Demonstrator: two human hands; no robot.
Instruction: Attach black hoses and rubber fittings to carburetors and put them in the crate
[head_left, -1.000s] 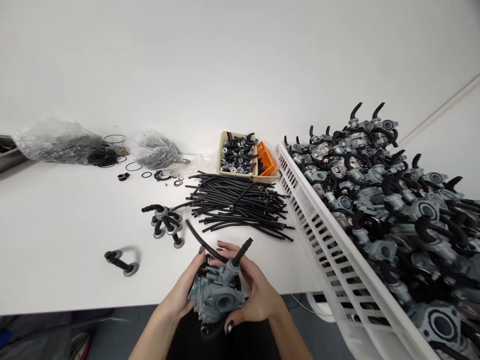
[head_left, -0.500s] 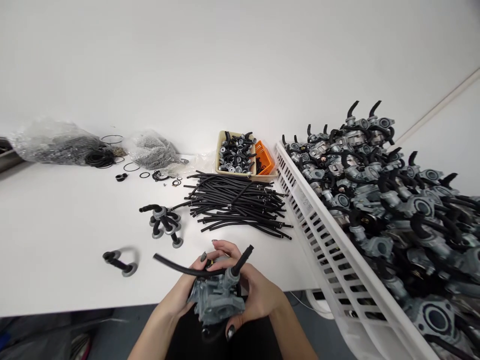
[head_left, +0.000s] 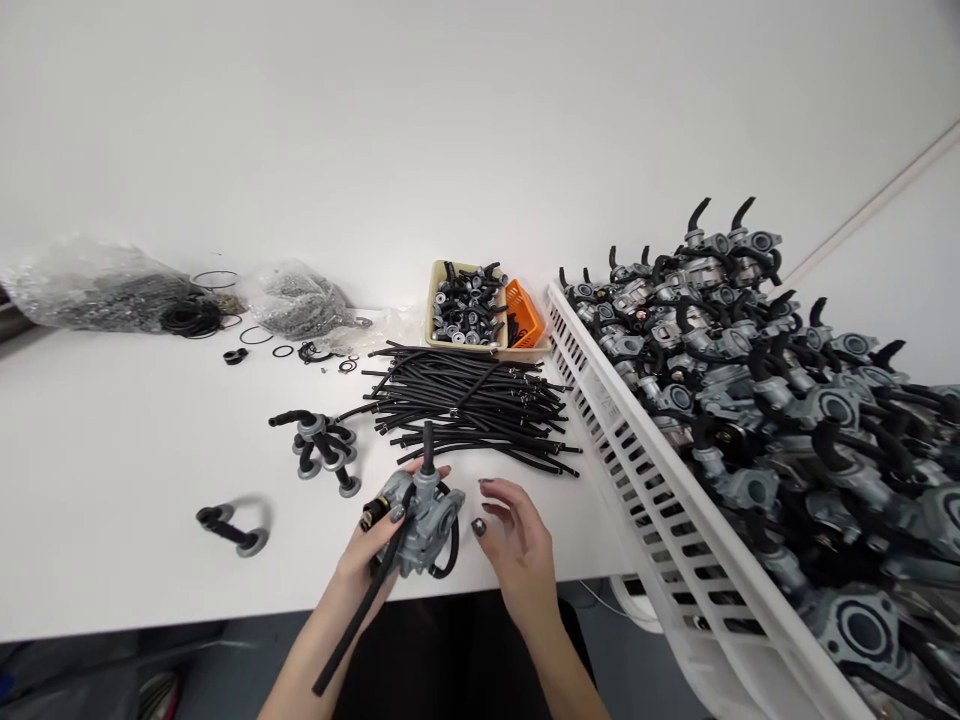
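A grey metal carburetor point(head_left: 426, 530) is held up at the table's front edge in my left hand point(head_left: 369, 552), whose thumb lies on its near side; fingertips show behind it. A black elbow stub points up from its top, and a long black hose point(head_left: 358, 628) hangs down toward the lower left. My right hand point(head_left: 519, 545) is just right of the carburetor, not touching it, fingers curved and apart with nothing in them. Behind both hands lies a pile of black hoses point(head_left: 472, 405).
A white crate point(head_left: 637, 440) heaped with carburetors point(head_left: 832, 405) fills the right. Capped black elbows point(head_left: 322, 440) stand left, another point(head_left: 232, 530) nearer. At the back are a cream tray point(head_left: 430, 310), an orange basket point(head_left: 529, 310), plastic bags point(head_left: 289, 300) and black rings point(head_left: 256, 335).
The carburetor has turned and risen, its long hose swinging from leftward to down toward the front. My right hand has let go of it and moved off to the right.
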